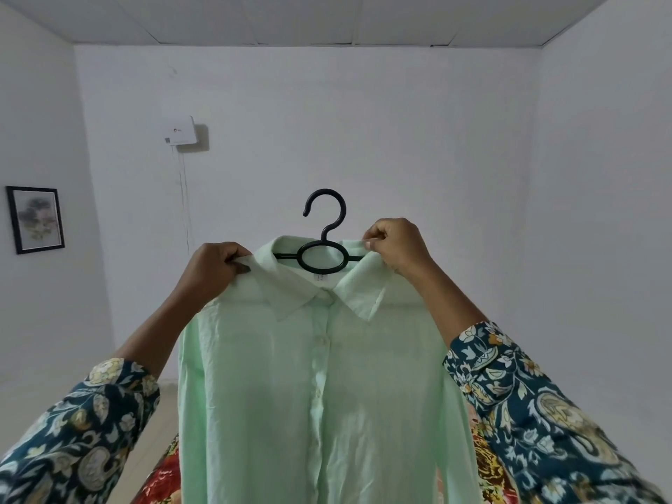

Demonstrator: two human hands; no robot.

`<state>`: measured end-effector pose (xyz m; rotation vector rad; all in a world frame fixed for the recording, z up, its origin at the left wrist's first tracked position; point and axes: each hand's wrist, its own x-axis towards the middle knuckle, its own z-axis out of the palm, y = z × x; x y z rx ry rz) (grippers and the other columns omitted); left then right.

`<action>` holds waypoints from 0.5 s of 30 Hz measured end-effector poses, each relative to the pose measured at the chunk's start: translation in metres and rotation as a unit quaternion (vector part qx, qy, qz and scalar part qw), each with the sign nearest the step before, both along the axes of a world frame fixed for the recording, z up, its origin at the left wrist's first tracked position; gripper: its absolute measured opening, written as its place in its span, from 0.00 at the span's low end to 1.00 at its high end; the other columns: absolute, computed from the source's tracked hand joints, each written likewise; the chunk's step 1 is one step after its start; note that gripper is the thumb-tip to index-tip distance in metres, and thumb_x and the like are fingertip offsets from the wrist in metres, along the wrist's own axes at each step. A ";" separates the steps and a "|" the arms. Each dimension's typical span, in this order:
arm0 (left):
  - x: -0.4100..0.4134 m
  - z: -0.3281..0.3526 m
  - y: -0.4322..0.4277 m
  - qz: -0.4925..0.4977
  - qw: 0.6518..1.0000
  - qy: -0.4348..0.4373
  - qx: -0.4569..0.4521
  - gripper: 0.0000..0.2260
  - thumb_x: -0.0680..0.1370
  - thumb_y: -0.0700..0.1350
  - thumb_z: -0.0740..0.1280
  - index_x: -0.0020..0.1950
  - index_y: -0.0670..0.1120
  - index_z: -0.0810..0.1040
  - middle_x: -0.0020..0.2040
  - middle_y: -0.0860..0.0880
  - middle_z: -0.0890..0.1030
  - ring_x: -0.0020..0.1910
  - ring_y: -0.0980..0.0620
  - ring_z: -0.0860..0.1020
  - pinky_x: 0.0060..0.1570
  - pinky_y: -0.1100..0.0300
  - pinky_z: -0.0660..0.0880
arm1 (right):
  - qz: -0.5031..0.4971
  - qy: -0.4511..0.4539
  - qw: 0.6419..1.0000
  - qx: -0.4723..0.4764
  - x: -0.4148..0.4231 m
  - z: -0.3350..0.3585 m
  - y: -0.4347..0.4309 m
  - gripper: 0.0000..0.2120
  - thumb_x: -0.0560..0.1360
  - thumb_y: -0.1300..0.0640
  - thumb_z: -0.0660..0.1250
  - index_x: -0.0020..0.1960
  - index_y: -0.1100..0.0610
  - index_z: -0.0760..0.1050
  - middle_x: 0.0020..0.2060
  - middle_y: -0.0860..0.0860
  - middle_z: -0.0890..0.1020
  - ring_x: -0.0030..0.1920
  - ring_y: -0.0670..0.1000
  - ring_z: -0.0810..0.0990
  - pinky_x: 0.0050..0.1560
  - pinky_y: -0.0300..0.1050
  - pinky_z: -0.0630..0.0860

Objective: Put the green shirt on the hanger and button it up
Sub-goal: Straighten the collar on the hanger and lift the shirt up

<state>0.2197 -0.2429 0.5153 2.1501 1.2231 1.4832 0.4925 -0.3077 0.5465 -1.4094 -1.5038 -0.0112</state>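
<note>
A pale green shirt (320,387) hangs in front of me on a black plastic hanger (322,249), whose hook rises above the collar. The shirt's front placket looks closed, with buttons down the middle. My left hand (214,267) pinches the collar and shoulder on the left side. My right hand (394,245) pinches the collar edge on the right side, near the hanger's arm. Both hands hold the shirt up at chest height, facing a white wall.
A red floral cloth (163,478) lies below the shirt. A framed picture (35,219) hangs on the left wall, and a small white box (180,130) with a cable is mounted on the far wall.
</note>
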 end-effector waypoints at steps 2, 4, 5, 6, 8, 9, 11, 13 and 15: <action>0.002 0.000 0.000 0.001 1.000 0.002 -0.004 0.09 0.72 0.31 0.67 0.41 0.44 0.81 0.38 0.44 0.81 0.36 0.49 0.76 0.42 0.59 0.74 | -0.038 -0.025 0.998 0.032 -0.006 0.001 0.000 0.06 0.72 0.62 0.67 0.47 0.60 0.81 0.43 0.52 0.84 0.43 0.50 0.78 0.48 0.42 0.71; 0.003 0.001 0.001 0.000 1.000 -0.006 -0.008 0.08 0.72 0.32 0.67 0.41 0.43 0.81 0.38 0.44 0.81 0.35 0.49 0.76 0.42 0.59 0.74 | -0.098 -0.082 0.987 0.094 -0.016 0.000 -0.003 0.09 0.73 0.56 0.67 0.52 0.57 0.80 0.50 0.53 0.83 0.54 0.54 0.77 0.57 0.47 0.70; 0.004 0.002 0.001 -0.002 1.000 -0.008 -0.008 0.08 0.72 0.32 0.67 0.41 0.43 0.81 0.37 0.45 0.80 0.35 0.49 0.76 0.42 0.59 0.74 | -0.115 -0.119 0.977 0.135 -0.025 -0.003 -0.005 0.11 0.72 0.53 0.68 0.53 0.56 0.79 0.51 0.52 0.82 0.56 0.55 0.75 0.58 0.49 0.69; 0.006 0.002 0.000 -0.005 1.000 -0.006 -0.009 0.08 0.72 0.31 0.67 0.41 0.43 0.81 0.37 0.45 0.80 0.35 0.49 0.76 0.41 0.59 0.74 | -0.100 -0.146 0.968 0.179 -0.036 -0.005 -0.006 0.11 0.72 0.52 0.68 0.51 0.57 0.79 0.51 0.53 0.81 0.55 0.55 0.74 0.56 0.50 0.70; 0.010 0.004 -0.002 -0.011 1.000 0.007 -0.009 0.08 0.71 0.31 0.66 0.41 0.43 0.82 0.36 0.46 0.81 0.35 0.49 0.76 0.40 0.59 0.75 | -0.012 -0.204 0.956 0.213 -0.060 -0.009 -0.005 0.07 0.72 0.59 0.67 0.48 0.60 0.79 0.48 0.56 0.81 0.53 0.58 0.75 0.52 0.53 0.73; 0.013 0.003 -0.003 -0.013 1.000 0.014 -0.009 0.08 0.71 0.31 0.66 0.41 0.43 0.82 0.36 0.46 0.81 0.35 0.50 0.76 0.40 0.60 0.74 | 0.015 -0.252 0.948 0.194 -0.070 -0.010 -0.002 0.09 0.71 0.63 0.65 0.50 0.61 0.78 0.49 0.56 0.81 0.53 0.59 0.74 0.52 0.55 0.73; 0.017 0.003 -0.005 -0.018 0.999 0.027 -0.010 0.08 0.71 0.31 0.67 0.41 0.42 0.82 0.37 0.45 0.81 0.35 0.50 0.76 0.40 0.59 0.74 | 0.005 -0.350 0.926 0.138 -0.083 -0.010 0.009 0.16 0.71 0.66 0.60 0.57 0.59 0.77 0.52 0.55 0.80 0.57 0.57 0.73 0.54 0.52 0.71; 0.019 0.001 -0.006 -0.021 0.999 0.037 -0.012 0.06 0.71 0.32 0.67 0.42 0.41 0.82 0.38 0.44 0.81 0.35 0.49 0.76 0.40 0.59 0.73 | -0.034 -0.366 0.923 0.114 -0.088 -0.005 0.019 0.17 0.71 0.66 0.57 0.56 0.58 0.78 0.50 0.54 0.82 0.56 0.56 0.74 0.50 0.48 0.70; 0.019 -0.001 -0.007 -0.026 0.999 0.044 -0.016 0.05 0.71 0.33 0.68 0.43 0.40 0.82 0.38 0.43 0.81 0.36 0.49 0.76 0.41 0.58 0.73 | -0.041 -0.299 0.949 0.093 -0.091 -0.001 0.024 0.16 0.71 0.67 0.57 0.52 0.59 0.80 0.47 0.56 0.83 0.53 0.57 0.76 0.48 0.47 0.72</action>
